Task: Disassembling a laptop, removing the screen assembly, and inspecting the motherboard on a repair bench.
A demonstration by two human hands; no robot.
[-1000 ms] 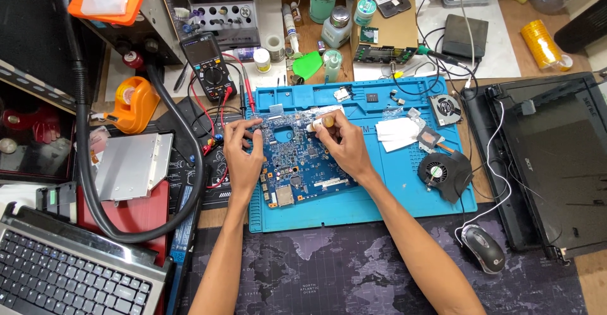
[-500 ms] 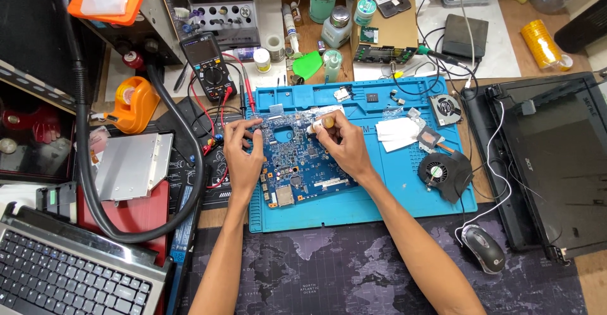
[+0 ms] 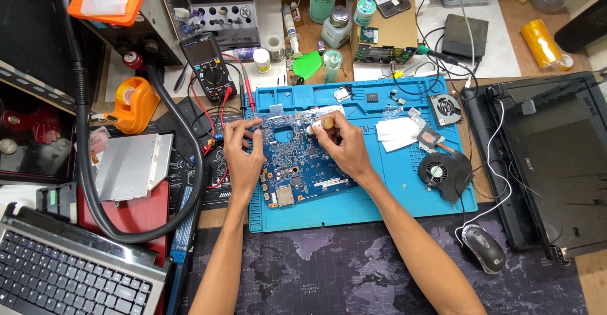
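Surface: cluttered wooden tabletop (image 3: pixel 493 49) with a blue silicone repair mat (image 3: pixel 379 195) on it, and a dark map-print desk mat (image 3: pixel 329 271) nearer to me.
Board: one blue laptop circuit board (image 3: pixel 300 163) lies flat on the left part of the blue mat, long axis running from upper left to lower right.
Left hand: my left hand (image 3: pixel 243 157) rests on the board's left edge, fingers spread and pressing down, not closed round anything.
Right hand: my right hand (image 3: pixel 341 147) has its fingertips pinched on a small pale stick with a tan wooden end (image 3: pixel 319 124), held just over the board's upper right corner.
Key relation: the board lies directly below and to the left of the pinched stick; my right hand is the nearer one to that corner.
Count, fans: two, one black round cooling fan (image 3: pixel 442 173) and one small square fan (image 3: pixel 446 108), both right of the board.
Count, other: one black multimeter (image 3: pixel 207 65), one grey computer mouse (image 3: pixel 484 248), one orange tape dispenser (image 3: pixel 134 103).
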